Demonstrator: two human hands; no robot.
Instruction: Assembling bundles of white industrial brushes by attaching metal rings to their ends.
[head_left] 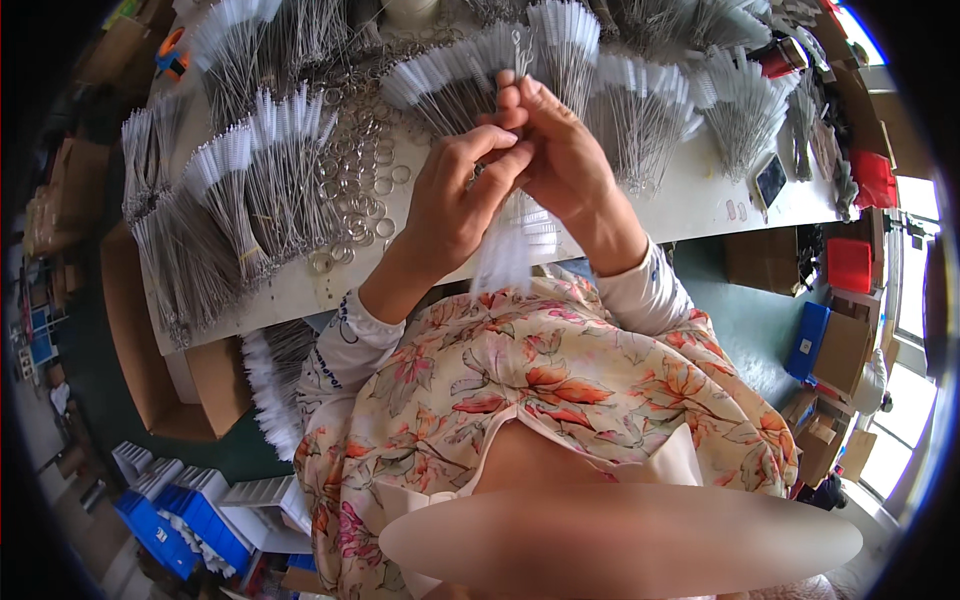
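From my seat both hands pinch one bunch of brushes (505,250) hanging near-side below them, left hand (455,195) lower, right hand (560,150) just above.

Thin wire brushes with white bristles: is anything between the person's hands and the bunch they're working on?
Nothing visible. The left hand and right hand already pinch the thin wire brushes with white bristles directly; the bristle ends hang below the hands, above the white table edge.
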